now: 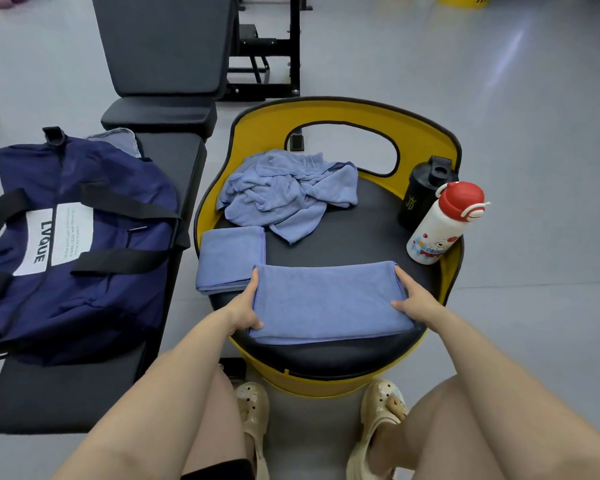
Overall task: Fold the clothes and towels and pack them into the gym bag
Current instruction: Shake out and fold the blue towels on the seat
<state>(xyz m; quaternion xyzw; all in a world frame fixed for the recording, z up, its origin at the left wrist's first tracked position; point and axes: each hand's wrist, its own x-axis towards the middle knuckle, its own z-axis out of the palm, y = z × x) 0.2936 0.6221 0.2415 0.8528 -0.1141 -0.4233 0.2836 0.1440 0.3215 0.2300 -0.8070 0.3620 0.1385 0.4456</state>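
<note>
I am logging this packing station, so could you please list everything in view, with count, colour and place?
gym bag: 1, navy with black straps, on the bench at left
bench: 1, black, left
folded towels: 2, blue, front of the round seat; smaller one at its left
crumpled cloth: 1 pile, blue, back of the seat
round seat: 1, black with yellow rim
shaker bottle: 1, black, right edge
water bottle: 1, white with red cap, right edge
left hand, right hand: gripping the larger towel's ends
</note>
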